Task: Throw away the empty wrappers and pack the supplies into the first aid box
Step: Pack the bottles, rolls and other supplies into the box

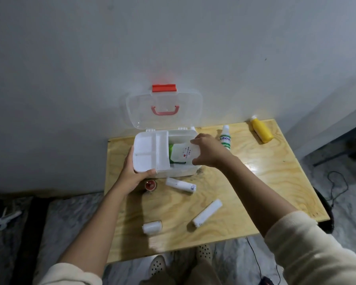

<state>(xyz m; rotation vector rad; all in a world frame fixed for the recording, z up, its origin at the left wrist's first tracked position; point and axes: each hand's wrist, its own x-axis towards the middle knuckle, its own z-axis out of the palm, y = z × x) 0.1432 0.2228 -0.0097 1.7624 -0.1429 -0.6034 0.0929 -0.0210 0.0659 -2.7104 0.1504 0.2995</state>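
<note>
Packing white packet (pixel 183 154) into first aid box (pixel 179 171), just right of box's inner tray (pixel 150 151). Right hand (pixel 209 151) fingers (pixel 197 141) pinch packet's edges; left hand (pixel 132 175) fingers curl round tray's left end. Best: lay packet flat on green item (pixel 170 150), release once seated. Tubes (pixel 180 185) lie on surface (pixel 255 182) in front of box.
</note>
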